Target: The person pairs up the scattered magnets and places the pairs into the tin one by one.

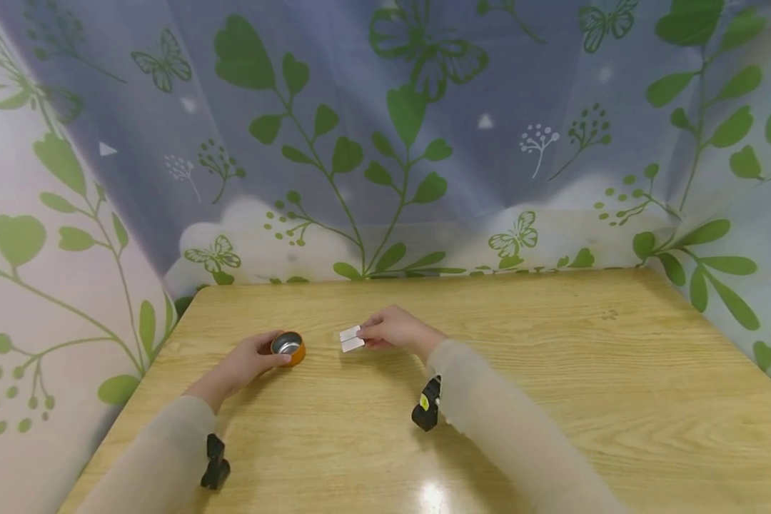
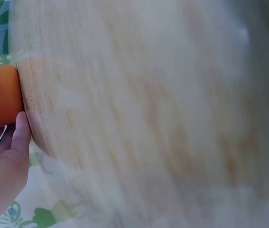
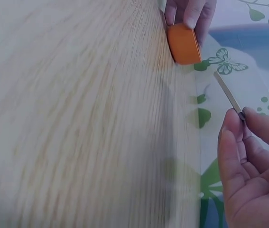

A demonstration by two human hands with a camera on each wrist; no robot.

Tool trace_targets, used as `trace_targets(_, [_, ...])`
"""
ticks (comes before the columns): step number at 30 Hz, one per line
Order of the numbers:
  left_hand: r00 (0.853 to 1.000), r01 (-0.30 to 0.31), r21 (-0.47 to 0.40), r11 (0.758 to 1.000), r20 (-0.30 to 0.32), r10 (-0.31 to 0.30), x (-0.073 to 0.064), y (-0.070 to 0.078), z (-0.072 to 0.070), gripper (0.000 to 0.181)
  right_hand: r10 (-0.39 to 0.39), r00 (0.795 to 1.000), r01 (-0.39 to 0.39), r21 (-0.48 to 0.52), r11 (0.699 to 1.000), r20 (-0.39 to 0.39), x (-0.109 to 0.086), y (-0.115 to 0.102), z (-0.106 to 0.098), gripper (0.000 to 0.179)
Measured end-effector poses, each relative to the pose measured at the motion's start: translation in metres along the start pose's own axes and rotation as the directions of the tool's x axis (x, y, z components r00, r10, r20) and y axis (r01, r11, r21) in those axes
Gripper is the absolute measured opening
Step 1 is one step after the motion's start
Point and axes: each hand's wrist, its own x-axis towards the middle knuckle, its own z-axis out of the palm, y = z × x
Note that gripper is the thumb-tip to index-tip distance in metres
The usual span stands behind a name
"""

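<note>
On the left part of the table my left hand grips a small round orange cup with a shiny metal inside. Thumb and fingers lie around its side, and its mouth faces up. In the left wrist view the orange cup stands on the tabletop. To its right, my right hand pinches a small flat whitish rectangular piece with a dark line across its middle. Seen edge-on in the right wrist view, this thin piece sticks out from between thumb and fingertips, above the table surface and apart from the cup.
The wooden table spreads out under both arms. Behind it and at both sides hangs a curtain printed with leaves and butterflies. Black wrist cameras sit on the sleeves.
</note>
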Motion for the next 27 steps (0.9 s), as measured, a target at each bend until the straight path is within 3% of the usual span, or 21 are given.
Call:
trace_targets(14, [1.0, 0.021, 0.014, 1.0, -0.015, -0.021, -0.002, 0.001, -0.004, 0.07, -0.021, 1.0, 0.021, 0.046, 0.999, 0.002, 0.016, -0.012, 0.028, 0.026])
trace_targets(17, [1.0, 0.02, 0.013, 1.0, -0.011, -0.02, -0.004, 0.002, -0.004, 0.073, -0.021, 1.0, 0.021, 0.061, 0.998, -0.016, 0.019, -0.015, 0.033, 0.026])
trace_targets(21, [1.0, -0.027, 0.036, 0.999, -0.001, 0.027, -0.004, 0.002, -0.003, 0.075, -0.019, 0.998, 0.022, 0.06, 0.998, -0.054, 0.025, -0.016, 0.042, 0.025])
trace_targets(27, [1.0, 0.018, -0.018, 1.0, -0.008, -0.018, -0.002, 0.005, 0.001, 0.068, -0.027, 0.992, 0.031, 0.031, 0.999, -0.125, 0.032, -0.018, 0.058, 0.021])
